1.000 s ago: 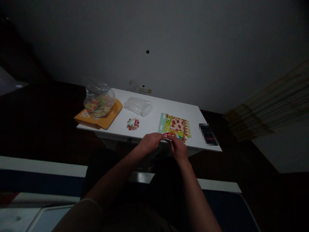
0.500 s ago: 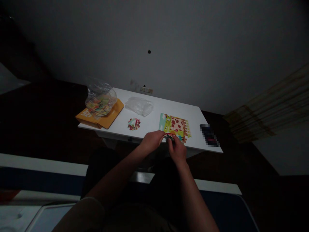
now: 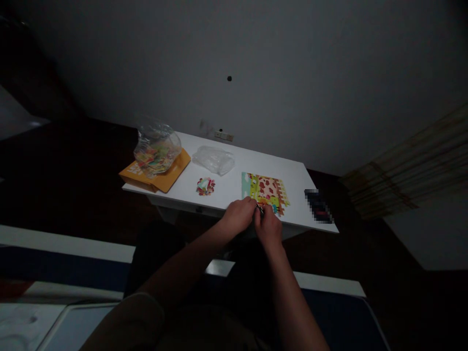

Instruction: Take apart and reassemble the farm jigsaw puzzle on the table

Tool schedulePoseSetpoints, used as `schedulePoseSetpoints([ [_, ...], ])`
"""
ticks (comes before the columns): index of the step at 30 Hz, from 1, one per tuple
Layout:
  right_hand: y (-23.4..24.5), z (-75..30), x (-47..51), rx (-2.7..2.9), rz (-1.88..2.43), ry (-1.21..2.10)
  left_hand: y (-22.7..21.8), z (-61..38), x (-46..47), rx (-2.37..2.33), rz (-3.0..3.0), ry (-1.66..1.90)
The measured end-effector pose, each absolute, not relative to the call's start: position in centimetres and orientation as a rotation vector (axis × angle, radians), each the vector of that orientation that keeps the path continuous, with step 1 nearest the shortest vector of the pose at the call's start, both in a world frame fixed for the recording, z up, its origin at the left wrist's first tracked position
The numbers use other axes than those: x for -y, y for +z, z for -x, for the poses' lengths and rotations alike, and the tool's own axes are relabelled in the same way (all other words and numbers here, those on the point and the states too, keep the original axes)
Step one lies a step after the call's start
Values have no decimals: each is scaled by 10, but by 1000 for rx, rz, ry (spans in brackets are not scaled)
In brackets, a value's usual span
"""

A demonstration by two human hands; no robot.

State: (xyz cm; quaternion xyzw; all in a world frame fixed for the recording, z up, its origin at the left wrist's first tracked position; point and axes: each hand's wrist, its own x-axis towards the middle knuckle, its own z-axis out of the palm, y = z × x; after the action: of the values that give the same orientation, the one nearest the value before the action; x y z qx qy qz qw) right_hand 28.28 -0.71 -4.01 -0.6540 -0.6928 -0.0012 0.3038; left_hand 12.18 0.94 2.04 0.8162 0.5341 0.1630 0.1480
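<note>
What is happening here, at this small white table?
A person is at a white table with a partly built jigsaw puzzle. The left hand and right hand meet at the puzzle's near edge, pinching a small piece between them. A pile of loose pieces lies further left, a crumpled clear bag behind it, and a bag of pieces rests on an orange box.

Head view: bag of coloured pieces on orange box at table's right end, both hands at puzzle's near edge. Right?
No. Head view shows the bag of coloured pieces on the orange box at the table's left end. The left hand and right hand are at the puzzle's near edge.
</note>
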Motion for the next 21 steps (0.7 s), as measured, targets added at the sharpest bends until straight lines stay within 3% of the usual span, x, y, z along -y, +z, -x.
schedulePoseSetpoints([
  [7,-43,-289,0,1778,1848,35,19,-147,-2,-1547,-2307,444],
  [13,-43,-298,4,1595,1669,154,18,-141,1,-1530,-2263,474],
  [21,-37,-280,20,1431,1251,443,-12,-113,15,-1135,-1675,1205],
])
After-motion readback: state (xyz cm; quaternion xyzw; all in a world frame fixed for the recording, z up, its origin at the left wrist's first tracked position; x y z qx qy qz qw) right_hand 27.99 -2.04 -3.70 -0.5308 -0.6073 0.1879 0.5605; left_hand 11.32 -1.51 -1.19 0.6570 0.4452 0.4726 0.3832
